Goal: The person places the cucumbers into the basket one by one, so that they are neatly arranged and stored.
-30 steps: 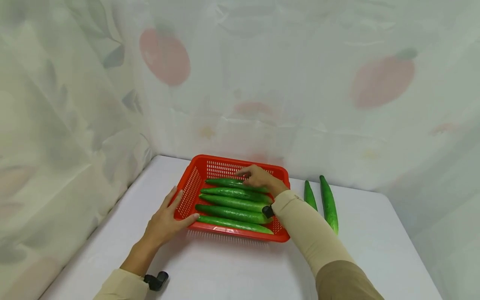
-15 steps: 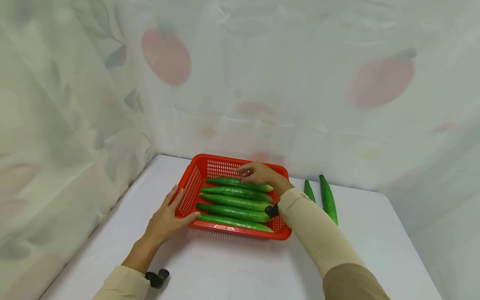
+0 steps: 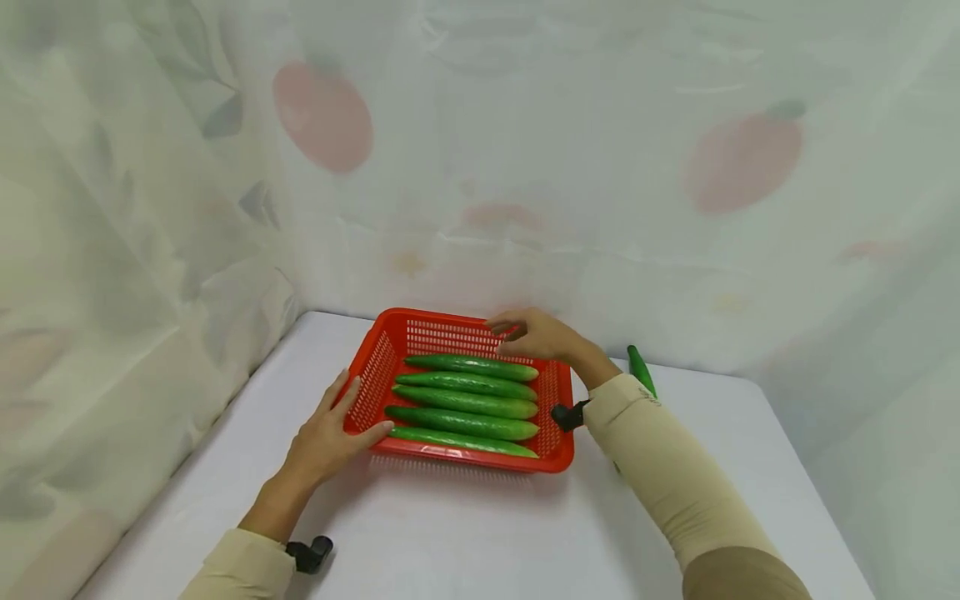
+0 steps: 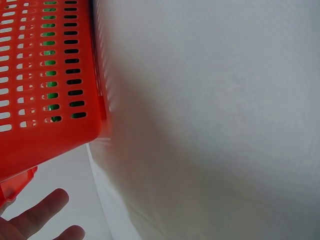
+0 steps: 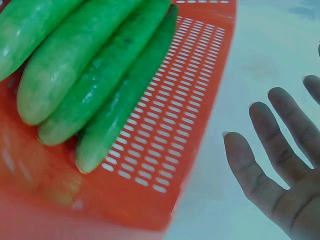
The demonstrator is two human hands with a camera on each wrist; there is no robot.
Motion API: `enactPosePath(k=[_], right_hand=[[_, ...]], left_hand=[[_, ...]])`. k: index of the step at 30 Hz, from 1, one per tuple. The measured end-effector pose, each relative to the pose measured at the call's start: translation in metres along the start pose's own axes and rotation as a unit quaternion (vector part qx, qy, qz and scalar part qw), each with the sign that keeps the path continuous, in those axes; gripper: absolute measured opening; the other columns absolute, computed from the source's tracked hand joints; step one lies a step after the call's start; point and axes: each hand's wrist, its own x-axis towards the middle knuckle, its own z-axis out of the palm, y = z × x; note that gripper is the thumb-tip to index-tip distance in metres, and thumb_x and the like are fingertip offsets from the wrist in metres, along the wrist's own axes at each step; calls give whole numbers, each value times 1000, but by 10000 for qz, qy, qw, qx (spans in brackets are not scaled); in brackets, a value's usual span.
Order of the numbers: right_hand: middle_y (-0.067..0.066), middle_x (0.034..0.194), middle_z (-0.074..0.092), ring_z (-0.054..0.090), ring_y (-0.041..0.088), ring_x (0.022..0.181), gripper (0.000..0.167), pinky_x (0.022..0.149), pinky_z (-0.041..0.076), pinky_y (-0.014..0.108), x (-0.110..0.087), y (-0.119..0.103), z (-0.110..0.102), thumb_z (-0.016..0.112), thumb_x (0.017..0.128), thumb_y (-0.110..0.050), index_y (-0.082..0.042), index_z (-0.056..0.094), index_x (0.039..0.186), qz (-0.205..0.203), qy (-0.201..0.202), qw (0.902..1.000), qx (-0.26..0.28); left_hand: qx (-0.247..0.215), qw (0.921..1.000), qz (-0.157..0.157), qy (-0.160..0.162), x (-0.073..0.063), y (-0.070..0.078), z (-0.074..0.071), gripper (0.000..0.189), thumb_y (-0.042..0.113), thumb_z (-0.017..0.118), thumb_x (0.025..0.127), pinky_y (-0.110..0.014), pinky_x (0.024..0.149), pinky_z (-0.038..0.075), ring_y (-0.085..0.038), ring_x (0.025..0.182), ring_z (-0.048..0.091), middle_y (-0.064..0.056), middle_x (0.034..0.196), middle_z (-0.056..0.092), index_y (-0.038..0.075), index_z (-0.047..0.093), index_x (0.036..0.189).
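A red perforated plastic basket (image 3: 457,454) stands on the white-covered table. Several green cucumbers (image 3: 468,383) lie side by side in it, crosswise, with their paler ends to the right. My left hand (image 3: 322,442) rests at the basket's front left corner, fingers spread and nearly straight, thumb at the front rim. Over the back right part of the basket is my right hand (image 3: 540,335), holding nothing. In the right wrist view its fingers (image 5: 272,135) are extended and apart from the cucumbers. Another cucumber (image 3: 640,369) lies right of the basket, mostly hidden by the right sleeve.
The white table (image 3: 480,542) extends in front of the basket and to its right. A pale curtain (image 3: 525,167) with fruit prints hangs close behind the basket, and another hangs on the left. Small black cameras (image 3: 567,415) are worn at both wrists.
My right hand has risen off the rearmost cucumber and moved back and right, uncovering it. The right sleeve now covers more of the cucumbers outside. The left hand stays at the basket's corner.
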Motion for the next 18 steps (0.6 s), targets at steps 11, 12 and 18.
enactPosePath(k=[11,12,18], right_hand=[[20,129,57,59,32,109,52,87,50,44,-32,-17,-18,68,90,-16,-5,53,138,61,244,9997,2],[19,128,57,59,32,109,52,86,50,44,-35,-17,-19,68,89,-17,-6,54,138,77,311,9995,-36],[14,129,58,56,29,111,50,83,51,44,-56,-19,-29,70,88,-24,-14,58,135,386,718,9967,-24]], left_hand=[[17,9999,-61,-82,5,-9,-4,104,74,56,80,-71,87,35,-53,121,42,-6,160,9,9,22,154],[17,10000,-50,-81,5,-9,-4,104,73,56,80,-71,87,35,-54,121,42,-7,160,9,9,21,154],[57,9999,-40,-90,8,-14,-6,104,74,55,80,-72,87,34,-54,122,40,-7,160,7,11,19,155]])
